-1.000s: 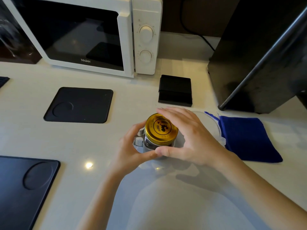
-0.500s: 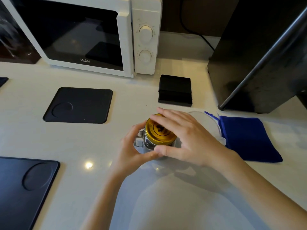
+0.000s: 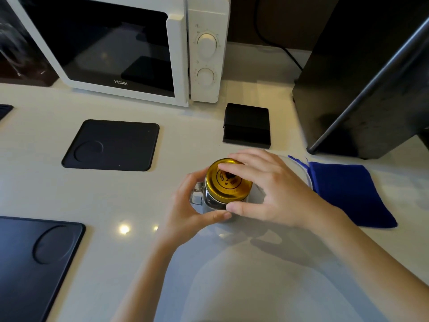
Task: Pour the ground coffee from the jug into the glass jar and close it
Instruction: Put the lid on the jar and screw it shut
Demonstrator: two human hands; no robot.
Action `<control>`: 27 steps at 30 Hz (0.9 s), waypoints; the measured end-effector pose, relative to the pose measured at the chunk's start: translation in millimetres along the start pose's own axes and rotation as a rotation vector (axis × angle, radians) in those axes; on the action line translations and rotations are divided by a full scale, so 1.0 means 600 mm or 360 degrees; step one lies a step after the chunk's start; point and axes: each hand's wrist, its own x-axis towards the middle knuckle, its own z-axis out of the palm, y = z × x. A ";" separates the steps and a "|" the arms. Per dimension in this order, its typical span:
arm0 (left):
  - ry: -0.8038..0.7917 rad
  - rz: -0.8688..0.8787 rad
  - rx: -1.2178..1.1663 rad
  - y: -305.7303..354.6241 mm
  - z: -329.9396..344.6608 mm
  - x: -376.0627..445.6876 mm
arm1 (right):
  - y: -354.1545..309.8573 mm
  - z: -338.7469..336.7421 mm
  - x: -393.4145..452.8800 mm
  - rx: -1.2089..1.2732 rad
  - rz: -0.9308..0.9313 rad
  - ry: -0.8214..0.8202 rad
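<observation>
A glass jar (image 3: 212,202) with a handle stands upright in the middle of the white counter, dark coffee showing through its wall. A gold lid (image 3: 226,182) with a dark emblem sits on top of it. My left hand (image 3: 185,205) wraps the jar's left side, over the handle. Fingers and thumb of my right hand (image 3: 269,189) grip the gold lid's rim from the right. Behind my right hand a clear jug (image 3: 299,168) is mostly hidden; only its rim shows.
A white microwave (image 3: 130,47) stands at the back. Black mats (image 3: 111,145) (image 3: 34,263) lie left, a small black box (image 3: 247,125) behind the jar, a blue cloth (image 3: 348,194) right, and a tall black appliance (image 3: 362,73) at the far right.
My right hand's fingers have swung across the gold lid, turning on it. The jar and my left hand stay in place.
</observation>
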 end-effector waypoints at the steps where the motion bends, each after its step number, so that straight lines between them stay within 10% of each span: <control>1: 0.0000 -0.0003 -0.0003 0.000 0.000 0.000 | -0.001 -0.001 -0.004 -0.0064 0.0005 0.0062; 27: 0.0052 0.0029 0.0061 0.008 0.000 -0.003 | -0.039 0.033 -0.006 -0.0006 0.0266 0.0471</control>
